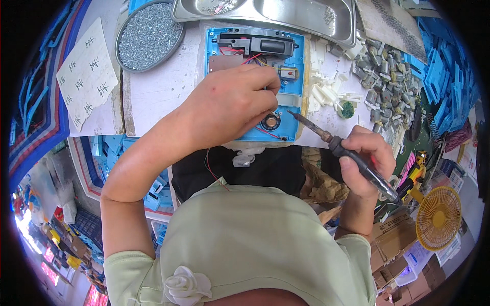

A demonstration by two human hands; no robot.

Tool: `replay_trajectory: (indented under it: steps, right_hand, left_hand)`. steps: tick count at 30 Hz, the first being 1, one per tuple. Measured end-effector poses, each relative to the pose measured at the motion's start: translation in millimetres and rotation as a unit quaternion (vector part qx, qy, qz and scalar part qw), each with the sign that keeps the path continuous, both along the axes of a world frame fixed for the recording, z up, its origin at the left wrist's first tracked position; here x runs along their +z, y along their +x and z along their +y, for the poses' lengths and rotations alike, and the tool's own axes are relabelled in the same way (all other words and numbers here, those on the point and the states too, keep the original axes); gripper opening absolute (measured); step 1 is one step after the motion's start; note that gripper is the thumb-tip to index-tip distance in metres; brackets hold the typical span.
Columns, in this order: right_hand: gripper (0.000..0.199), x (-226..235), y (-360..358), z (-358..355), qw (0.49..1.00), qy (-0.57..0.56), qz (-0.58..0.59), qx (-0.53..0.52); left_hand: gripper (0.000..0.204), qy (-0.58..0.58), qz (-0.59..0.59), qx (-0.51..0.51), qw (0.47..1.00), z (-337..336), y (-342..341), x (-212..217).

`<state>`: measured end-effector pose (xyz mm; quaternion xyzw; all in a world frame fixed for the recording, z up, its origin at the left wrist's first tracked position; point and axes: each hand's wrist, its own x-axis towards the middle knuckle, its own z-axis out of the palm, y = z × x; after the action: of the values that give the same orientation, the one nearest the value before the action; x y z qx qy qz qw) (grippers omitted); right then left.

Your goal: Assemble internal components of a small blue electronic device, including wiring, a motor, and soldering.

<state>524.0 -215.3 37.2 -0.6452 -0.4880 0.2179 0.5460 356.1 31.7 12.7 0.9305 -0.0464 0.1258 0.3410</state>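
A blue plastic housing [298, 53] lies on the worktable, its inside facing up. My left hand [232, 99] reaches over it and hides much of its left half. The left fingers are bent and pinched together just above a small round speaker [271, 121]; whatever is between them is hidden. My right hand [368, 159] grips a soldering iron [337, 146] by its dark handle. The iron's tip points up and left, close to the housing's right edge. A black molded assembly [255, 45] sits across the far end of the housing, with thin red wires near it.
A round tray of screws [150, 35] stands at far left beside a handwritten paper sheet [88, 76]. A metal tray [306, 18] lies beyond the housing. To the right are white plastic parts [324, 92], small motors [383, 76] and blue parts [444, 76]. A yellow fan [438, 218] stands lower right.
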Motion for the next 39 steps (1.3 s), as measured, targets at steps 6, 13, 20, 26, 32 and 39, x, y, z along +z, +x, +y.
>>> replay_trajectory:
  steps: [6, 13, 20, 26, 32, 39]
  right_hand:
    - [0.027, 1.2, 3.0, -6.0, 1.0, 0.003, 0.008, -0.013]
    - [0.027, -0.5, 4.2, -5.4, 1.0, 0.015, 0.008, -0.017]
    - [0.027, -1.9, 2.4, -4.1, 1.0, 0.008, -0.002, -0.015]
    - [0.027, 0.0, 3.3, 0.0, 0.998, -0.017, -0.028, 0.044]
    - [0.027, -0.4, -0.2, 3.7, 0.998, -0.028, -0.041, 0.048]
    - [0.025, 1.4, -2.6, 8.8, 0.996, -0.044, -0.052, 0.053]
  left_hand:
    - [0.02, -0.03, -0.022, 0.011, 0.999, -0.2, -0.2, -2.5]
    - [0.02, -0.029, -0.026, -0.003, 0.999, 1.1, 2.3, -4.7]
    - [0.021, -0.006, -0.025, -0.001, 1.0, -4.6, 2.1, -4.6]
    - [0.02, 0.001, -0.018, 0.001, 1.0, -5.7, 1.9, -4.9]
    - [0.019, 0.0, -0.02, 0.005, 1.0, -5.9, 1.6, -5.3]
    - [0.018, 0.003, -0.013, 0.002, 1.0, -6.3, 1.8, -4.3]
